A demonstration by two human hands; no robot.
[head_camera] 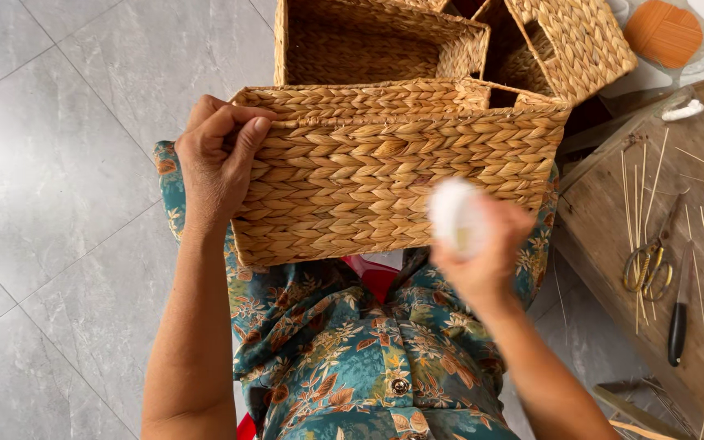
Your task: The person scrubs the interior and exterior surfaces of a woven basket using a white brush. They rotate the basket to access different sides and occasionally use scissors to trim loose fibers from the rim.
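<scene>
Basket [385, 175] of woven straw lying long axis left-to-right across my lap: I read my left hand [217, 159] as clamped over its left rim, fingers curled together, while my right hand [482, 248] (blurred) pinches a white lump [454, 213] just before its near wall.

Left hand [217, 159] clasped — right hand [482, 253] raised

We see a rectangular woven basket [393, 171] of tan braided fibre resting on the lap, long side toward us, tilted. Before it, blurred, is a small white object [456, 216].
</scene>
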